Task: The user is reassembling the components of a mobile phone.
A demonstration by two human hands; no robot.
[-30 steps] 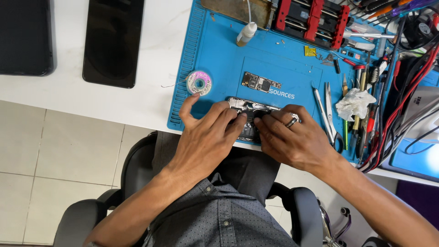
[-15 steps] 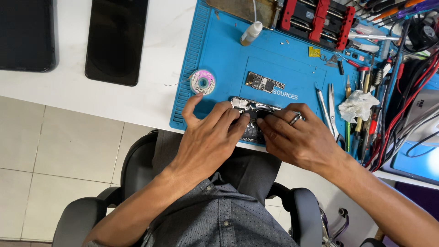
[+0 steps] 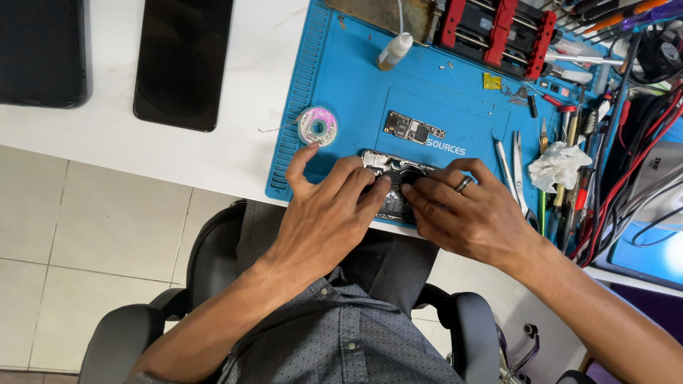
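Left hand point(image 3: 329, 213) and right hand point(image 3: 466, 213) pinch an opened silver phone chassis point(image 3: 393, 178) at six o'clock on the blue silicone mat point(image 3: 455, 107); fingers closed around it, probably seating a part; steady fine pressure is needed.

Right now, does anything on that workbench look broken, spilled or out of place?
Nothing spilled. The opened phone under the left hand and right hand has its insides bare, its circuit board lying apart on the blue mat. A crumpled tissue sits among the tools.
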